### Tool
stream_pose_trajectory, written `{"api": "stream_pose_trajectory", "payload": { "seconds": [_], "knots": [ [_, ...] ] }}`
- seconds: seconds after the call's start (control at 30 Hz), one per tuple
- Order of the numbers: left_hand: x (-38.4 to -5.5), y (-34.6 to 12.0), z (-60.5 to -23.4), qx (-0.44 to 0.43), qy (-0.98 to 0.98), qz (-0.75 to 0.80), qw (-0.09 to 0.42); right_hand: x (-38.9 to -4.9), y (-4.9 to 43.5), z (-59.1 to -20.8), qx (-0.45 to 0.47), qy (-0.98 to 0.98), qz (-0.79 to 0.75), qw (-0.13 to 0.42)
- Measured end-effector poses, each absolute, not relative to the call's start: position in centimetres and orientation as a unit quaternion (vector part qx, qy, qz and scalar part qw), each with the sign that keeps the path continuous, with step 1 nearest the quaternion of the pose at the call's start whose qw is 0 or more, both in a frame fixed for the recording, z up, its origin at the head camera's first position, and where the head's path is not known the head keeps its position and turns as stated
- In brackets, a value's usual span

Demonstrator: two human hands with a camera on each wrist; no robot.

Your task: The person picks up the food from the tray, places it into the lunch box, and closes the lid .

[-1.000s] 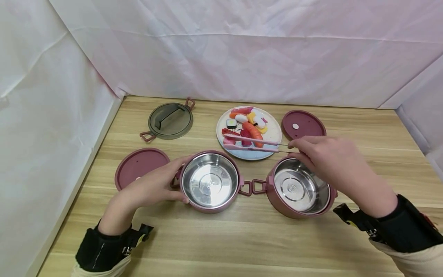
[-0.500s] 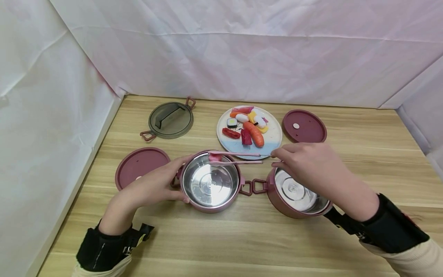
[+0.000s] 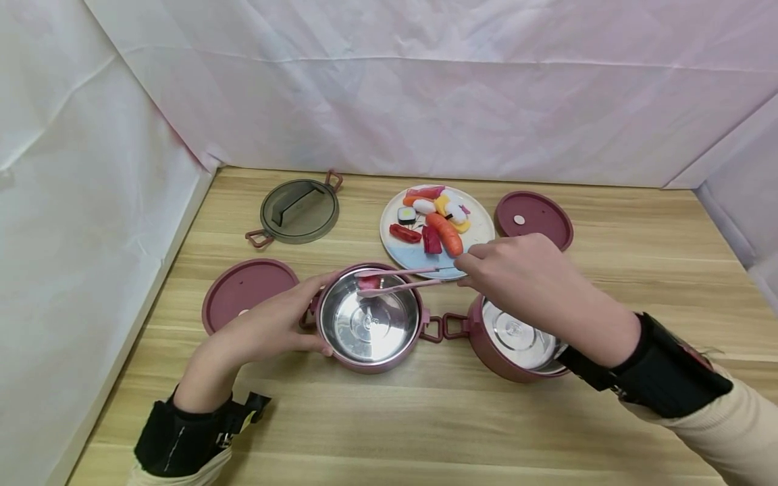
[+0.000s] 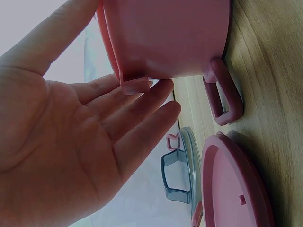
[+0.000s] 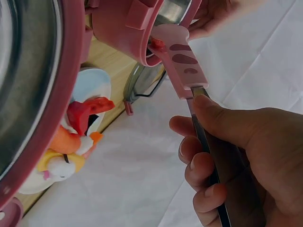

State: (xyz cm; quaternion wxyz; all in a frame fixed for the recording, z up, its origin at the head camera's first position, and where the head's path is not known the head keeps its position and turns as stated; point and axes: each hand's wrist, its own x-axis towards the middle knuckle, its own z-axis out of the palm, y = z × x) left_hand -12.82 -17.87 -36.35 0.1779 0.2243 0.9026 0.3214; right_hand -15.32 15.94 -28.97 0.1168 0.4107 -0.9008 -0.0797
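My right hand (image 3: pixel 513 277) grips pink-tipped tongs (image 3: pixel 401 289) by their metal handle, thumb on one side and fingers on the other. The tong tips reach into the left pot (image 3: pixel 371 366), a shallow pink one with a steel inside. A small reddish play-food piece (image 3: pixel 369 282) shows between the tips, inside the pot's far edge; in the right wrist view the red piece (image 5: pixel 157 43) sits at the tong ends. My left hand (image 3: pixel 273 320) spans the pot's left side; in the left wrist view its fingers (image 4: pixel 142 111) are extended against the wall, above a loop handle (image 4: pixel 225 94).
A deeper pink pot (image 3: pixel 501 358) stands right, under my right forearm. Behind, a plate (image 3: pixel 401 256) holds several play-food pieces, including an orange sausage shape (image 3: pixel 446 234). Maroon lids lie left (image 3: pixel 243 287) and back right (image 3: pixel 535 216). A grey see-through lid (image 3: pixel 300 223) lies back left.
My right hand has carried the tongs and the reddish piece from the plate leftward and toward me, into the left pot. The left hand and both pots have stayed in place.
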Motion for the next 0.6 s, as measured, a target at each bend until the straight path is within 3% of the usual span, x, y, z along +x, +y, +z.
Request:
{"api": "stream_pose_trajectory", "payload": {
  "seconds": [0.6],
  "knots": [
    [-12.6, -17.8, -36.0, 0.229, 0.900, 0.326, 0.175, -16.1, 13.1, -29.4, 0.430, -0.888, -0.130, 0.097]
  ]
}}
